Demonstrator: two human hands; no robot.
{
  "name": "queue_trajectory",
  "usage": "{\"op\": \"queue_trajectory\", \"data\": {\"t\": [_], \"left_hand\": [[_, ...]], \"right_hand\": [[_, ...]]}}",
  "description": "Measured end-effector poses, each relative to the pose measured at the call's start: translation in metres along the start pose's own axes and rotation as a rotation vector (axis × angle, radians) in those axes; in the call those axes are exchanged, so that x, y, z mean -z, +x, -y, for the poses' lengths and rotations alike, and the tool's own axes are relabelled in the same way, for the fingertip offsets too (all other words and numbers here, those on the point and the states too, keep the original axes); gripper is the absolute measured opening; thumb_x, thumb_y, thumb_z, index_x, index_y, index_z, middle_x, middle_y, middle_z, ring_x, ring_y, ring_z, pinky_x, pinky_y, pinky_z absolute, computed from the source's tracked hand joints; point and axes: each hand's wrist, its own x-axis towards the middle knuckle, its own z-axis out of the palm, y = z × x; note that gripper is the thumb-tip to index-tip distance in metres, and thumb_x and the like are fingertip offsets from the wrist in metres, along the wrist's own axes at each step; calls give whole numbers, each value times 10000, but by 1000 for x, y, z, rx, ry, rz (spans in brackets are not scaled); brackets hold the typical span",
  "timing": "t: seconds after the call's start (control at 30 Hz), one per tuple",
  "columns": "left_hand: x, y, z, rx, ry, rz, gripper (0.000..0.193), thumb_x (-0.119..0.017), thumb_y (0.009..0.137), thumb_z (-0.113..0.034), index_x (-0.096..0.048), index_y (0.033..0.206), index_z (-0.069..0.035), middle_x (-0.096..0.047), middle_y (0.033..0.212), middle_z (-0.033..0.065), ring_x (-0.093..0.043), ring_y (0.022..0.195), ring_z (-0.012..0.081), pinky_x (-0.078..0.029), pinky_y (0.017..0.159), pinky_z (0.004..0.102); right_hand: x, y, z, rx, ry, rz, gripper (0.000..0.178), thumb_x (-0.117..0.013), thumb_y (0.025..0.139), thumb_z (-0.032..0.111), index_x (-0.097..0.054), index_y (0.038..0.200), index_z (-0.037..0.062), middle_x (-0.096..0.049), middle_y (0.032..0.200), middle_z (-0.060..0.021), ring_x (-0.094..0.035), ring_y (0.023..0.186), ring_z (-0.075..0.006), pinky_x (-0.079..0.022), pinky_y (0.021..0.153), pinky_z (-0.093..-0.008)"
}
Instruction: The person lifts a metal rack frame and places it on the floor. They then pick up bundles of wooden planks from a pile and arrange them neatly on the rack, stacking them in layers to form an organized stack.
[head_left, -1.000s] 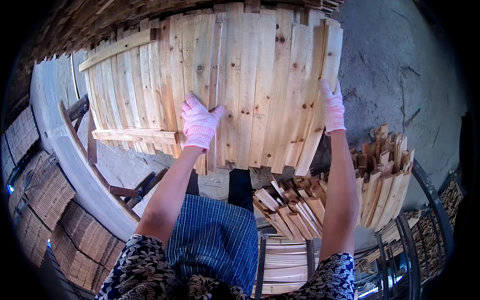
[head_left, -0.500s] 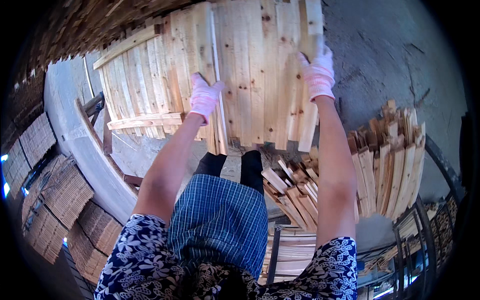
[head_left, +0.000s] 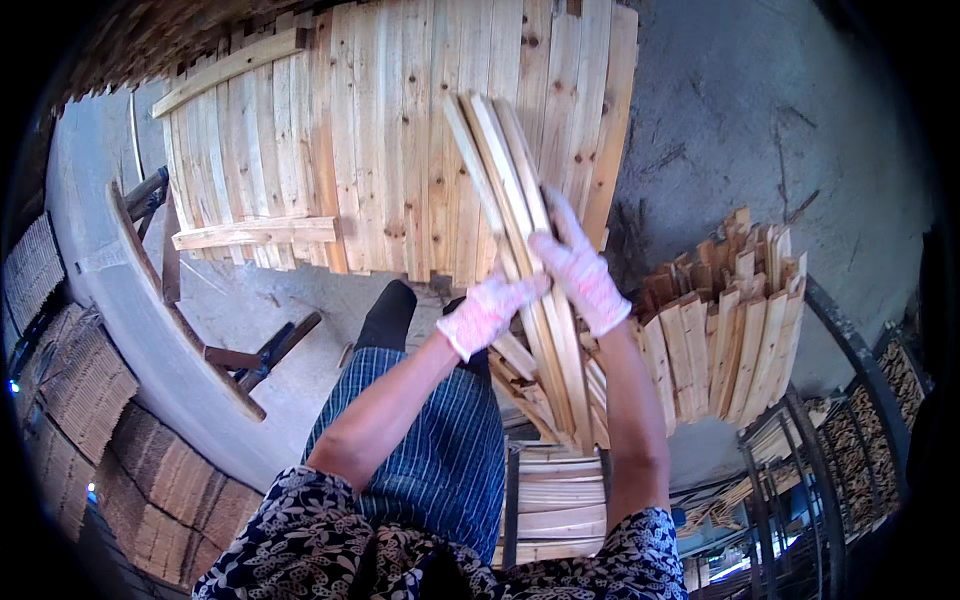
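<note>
A small bundle of narrow wooden slats [head_left: 520,215] is gripped between my two gloved hands, tilted, its far end over the flat layer of planks. My left hand [head_left: 492,305] closes round the bundle from the left, thumb across it. From the other side my right hand [head_left: 582,275] wraps the same slats, fingers along their right edge. Beyond them the pale, knotty wooden planks [head_left: 390,140] lie side by side in a broad row. Two short crosspieces, an upper batten [head_left: 235,70] and a lower batten [head_left: 255,232], rest on the row's left part.
Upright bundled wood pieces [head_left: 725,340] stand to the right. Below the hands are loose slats and a rack of stacked boards [head_left: 560,500]. A wooden frame [head_left: 190,320] stands on the concrete floor at left, near stacked slat bundles [head_left: 75,370].
Both hands have left the plank row and come together nearer my body, now holding several slats as a bundle. My view has shifted to the right, and my legs have moved.
</note>
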Motion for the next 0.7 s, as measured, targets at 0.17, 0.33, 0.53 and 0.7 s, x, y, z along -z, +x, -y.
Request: {"op": "queue_trajectory", "data": {"t": [0.17, 0.33, 0.53, 0.7], "left_hand": [[-9, -22, 36, -58, 125, -190, 750, -777, 900, -148, -317, 1488, -78, -606, 1262, 80, -583, 1170, 157, -503, 990, 302], [14, -52, 28, -222, -392, -353, 467, -726, 920, -88, -480, 1317, -81, -643, 1095, 85, -658, 1009, 227, -575, 899, 372], [119, -97, 89, 80, -890, -361, 568, -792, 868, -143, -461, 1302, 13, -547, 1313, 211, -524, 1290, 413, -419, 1112, 651], [134, -54, 136, 50, -1152, -390, 391, -758, 864, -4, -520, 1172, 29, -578, 1213, 167, -554, 1244, 376, -452, 1061, 689]], "right_hand": [[1, -33, 7, 53, -148, -55, 824, -654, 864, 36, -258, 1586, 64, -431, 1535, -183, -430, 1398, -260, -342, 1153, -352], [76, -22, 14, -112, -256, -516, 796, -587, 885, -2, -240, 1591, 122, -584, 1301, -148, -638, 977, -197, -566, 790, -314], [173, 67, 21, -206, -164, -612, 617, -604, 932, 159, -365, 1499, 115, -622, 1060, -92, -671, 857, -210, -584, 682, -348], [128, 134, 17, -197, -69, -550, 727, -709, 893, 214, -350, 1519, 127, -551, 1345, -151, -584, 1185, -293, -549, 919, -472]]}}
